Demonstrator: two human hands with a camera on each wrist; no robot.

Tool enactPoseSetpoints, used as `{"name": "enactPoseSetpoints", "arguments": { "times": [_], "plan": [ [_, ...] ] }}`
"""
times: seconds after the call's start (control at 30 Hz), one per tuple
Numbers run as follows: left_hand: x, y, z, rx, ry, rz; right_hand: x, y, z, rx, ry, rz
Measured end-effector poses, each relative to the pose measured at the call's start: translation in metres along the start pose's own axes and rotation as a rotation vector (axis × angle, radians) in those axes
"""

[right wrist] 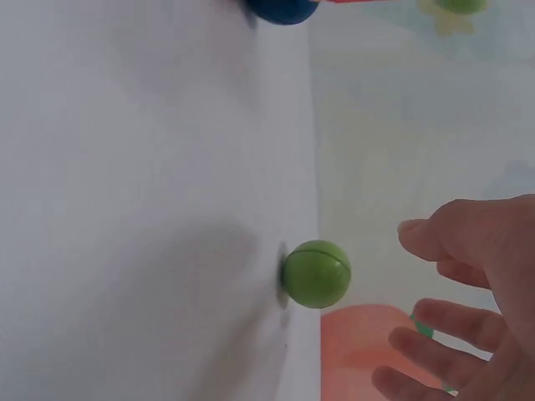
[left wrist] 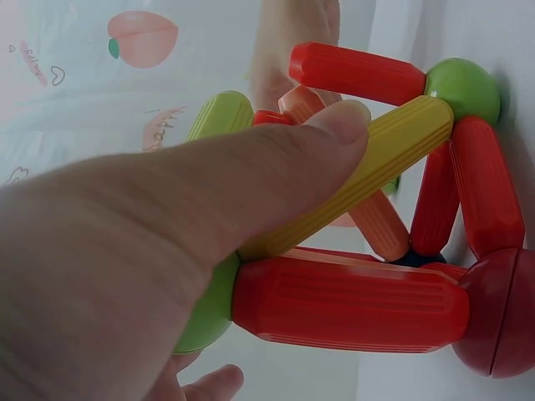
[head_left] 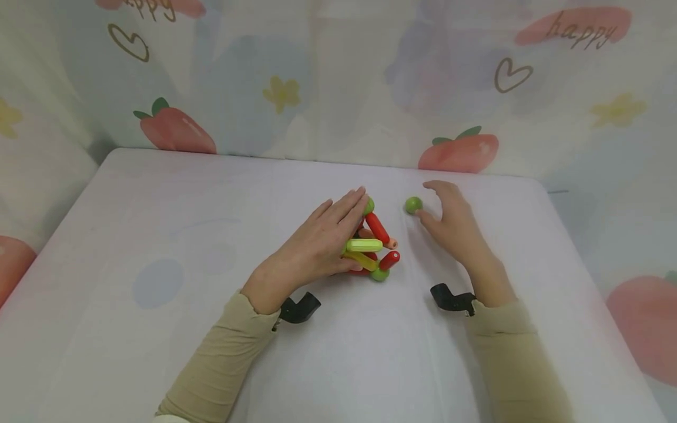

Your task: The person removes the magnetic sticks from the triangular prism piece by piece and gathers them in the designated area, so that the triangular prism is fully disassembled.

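Note:
My left hand [head_left: 322,244] holds a frame of coloured rods and balls on the table, steadying it from its left side. In the left wrist view its thumb lies along a yellow rod [left wrist: 393,146], beside a thick red rod [left wrist: 351,305]. A green ball [left wrist: 462,90] and a dark red ball [left wrist: 499,313] join rods at the frame's base. Light green rod [head_left: 365,245] juts rightward. My right hand [head_left: 460,226] hovers with spread fingers beside a loose green ball [right wrist: 317,274], apart from it in the right wrist view.
A white cloth covers the table [head_left: 158,352]. Behind it hangs a pale printed curtain [head_left: 349,76] with strawberries and hearts. Black wrist mounts [head_left: 300,308] sit at both cuffs. A blue ball [right wrist: 284,8] shows at the right wrist view's top edge.

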State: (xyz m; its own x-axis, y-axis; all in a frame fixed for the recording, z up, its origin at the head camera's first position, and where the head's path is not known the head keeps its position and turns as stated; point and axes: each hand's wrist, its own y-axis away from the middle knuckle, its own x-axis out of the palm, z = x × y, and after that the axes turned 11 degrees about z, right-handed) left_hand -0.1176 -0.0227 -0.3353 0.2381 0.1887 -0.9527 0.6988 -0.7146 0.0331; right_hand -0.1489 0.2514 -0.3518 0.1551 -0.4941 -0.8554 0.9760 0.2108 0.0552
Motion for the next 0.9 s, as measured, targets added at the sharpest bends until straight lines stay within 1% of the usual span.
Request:
{"name": "enactPoseSetpoints", "arguments": {
  "times": [0.2, 0.33, 0.43, 0.57, 0.7, 0.8, 0.9],
  "plan": [
    [0.002, 0.000, 0.000, -0.007, 0.002, 0.007, 0.002, 0.019, 0.007, -0.030, -0.049, -0.115],
    [0.003, 0.000, 0.000, -0.013, 0.005, 0.015, 0.002, 0.027, 0.015, -0.050, -0.073, -0.147],
    [0.002, 0.000, 0.000, -0.017, 0.001, 0.014, 0.001, 0.030, 0.024, -0.102, -0.094, -0.151],
    [0.001, -0.001, 0.000, -0.015, -0.008, 0.007, 0.003, 0.033, 0.040, -0.209, -0.137, -0.130],
    [0.002, 0.000, 0.000, -0.005, -0.006, 0.002, 0.009, 0.036, 0.054, -0.298, -0.204, -0.067],
    [0.002, 0.000, 0.001, 0.001, -0.009, -0.002, 0.014, 0.037, 0.063, -0.317, -0.255, -0.005],
    [0.002, -0.001, 0.002, 0.001, -0.019, -0.008, 0.018, 0.036, 0.069, -0.301, -0.292, 0.048]
  ]
}}
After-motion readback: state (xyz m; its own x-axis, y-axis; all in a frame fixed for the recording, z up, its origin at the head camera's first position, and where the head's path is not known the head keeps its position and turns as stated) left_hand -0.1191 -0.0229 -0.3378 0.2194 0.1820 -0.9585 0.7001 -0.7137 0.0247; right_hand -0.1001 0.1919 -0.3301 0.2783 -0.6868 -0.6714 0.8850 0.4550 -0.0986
